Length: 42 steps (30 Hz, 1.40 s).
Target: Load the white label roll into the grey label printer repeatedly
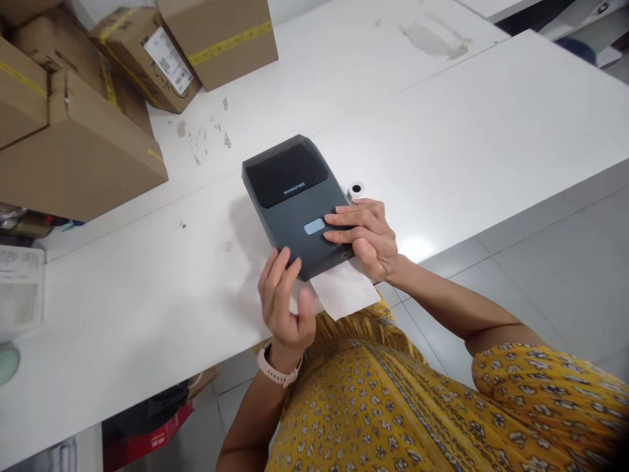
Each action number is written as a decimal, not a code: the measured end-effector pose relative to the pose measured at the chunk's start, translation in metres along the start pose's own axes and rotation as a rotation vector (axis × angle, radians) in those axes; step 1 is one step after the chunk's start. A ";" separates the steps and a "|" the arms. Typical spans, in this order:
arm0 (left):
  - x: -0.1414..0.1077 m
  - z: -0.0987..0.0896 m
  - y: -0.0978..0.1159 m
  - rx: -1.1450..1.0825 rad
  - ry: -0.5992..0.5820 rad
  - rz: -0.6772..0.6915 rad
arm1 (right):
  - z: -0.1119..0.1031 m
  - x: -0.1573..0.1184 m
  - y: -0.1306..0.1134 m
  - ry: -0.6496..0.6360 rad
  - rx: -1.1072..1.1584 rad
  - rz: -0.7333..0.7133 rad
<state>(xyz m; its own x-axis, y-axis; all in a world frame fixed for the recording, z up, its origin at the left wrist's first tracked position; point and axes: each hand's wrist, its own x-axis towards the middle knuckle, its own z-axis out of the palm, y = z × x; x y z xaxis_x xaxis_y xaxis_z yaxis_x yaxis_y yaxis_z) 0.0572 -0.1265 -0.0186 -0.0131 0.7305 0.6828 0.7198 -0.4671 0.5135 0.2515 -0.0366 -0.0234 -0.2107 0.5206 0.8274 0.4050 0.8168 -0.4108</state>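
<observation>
A dark grey label printer (285, 219) with a glossy black lid and a pale blue button lies near the table's front edge. From its front end a white strip of label paper (346, 292) hangs over toward my lap. My right hand (366, 239) grips the printer's right front side, its fingers reaching across the top beside the button. At the left front corner, my left hand (285, 298) is open with its fingers apart, the fingertips at the printer's edge and the thumb blurred. A small white roll (356, 190) with a dark core sits just beyond my right hand.
Several cardboard boxes (98, 144) with yellow tape are stacked at the back left of the white table (466, 137). A clear plastic container (19, 288) stands at the left edge. Below the table is a red box (152, 439).
</observation>
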 end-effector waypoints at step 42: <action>0.094 -0.003 -0.068 -0.434 0.082 -0.632 | -0.009 0.053 -0.009 -0.461 -0.149 -0.030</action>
<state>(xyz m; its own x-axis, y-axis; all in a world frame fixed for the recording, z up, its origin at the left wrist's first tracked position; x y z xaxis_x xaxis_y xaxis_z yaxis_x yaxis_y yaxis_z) 0.0050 -0.0275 0.0119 -0.3947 0.8921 0.2201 0.2219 -0.1399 0.9650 0.2444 -0.0180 0.0274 -0.5830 0.5808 0.5681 0.5083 0.8063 -0.3025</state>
